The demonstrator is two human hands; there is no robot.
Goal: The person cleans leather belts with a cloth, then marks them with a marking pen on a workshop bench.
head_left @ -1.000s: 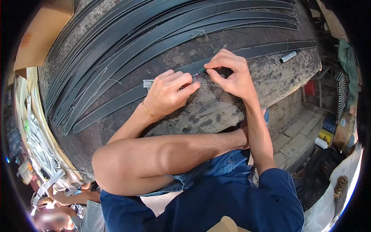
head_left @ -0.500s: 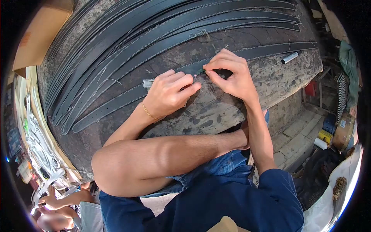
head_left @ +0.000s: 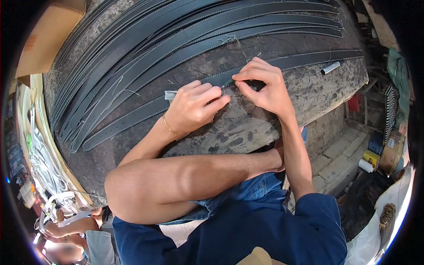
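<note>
A: Biggest first. Surface?

B: Worn, blotched tabletop, fills the upper and middle frame. Stacked black belt straps, pale stitching, curve from left to upper right.

A: The one being handled?

B: Single punched belt strap, below the stack, running from left of centre to upper right, under the hands.

A: Hands?

B: Left hand, centre frame: fingers curled at the strap; grip contents hidden, can't tell if it pinches anything. Right hand, just right of it: thumb and forefinger tips pressed together at the strap's edge; anything between them is too small to read.

A: Small stuff?

B: Silver metal tube, upper right, just below the strap, well apart from the fingers. Light grey scrap, beside the left hand. Green bit at the right fingertips, unidentified.

A: How to do it well?

B: My call: left should pin the strap flat and steady. Right should work from the fingertips, small even movements, no yanking on the stitched edge. Leave a gap between the hands so the edge stays visible.
</note>
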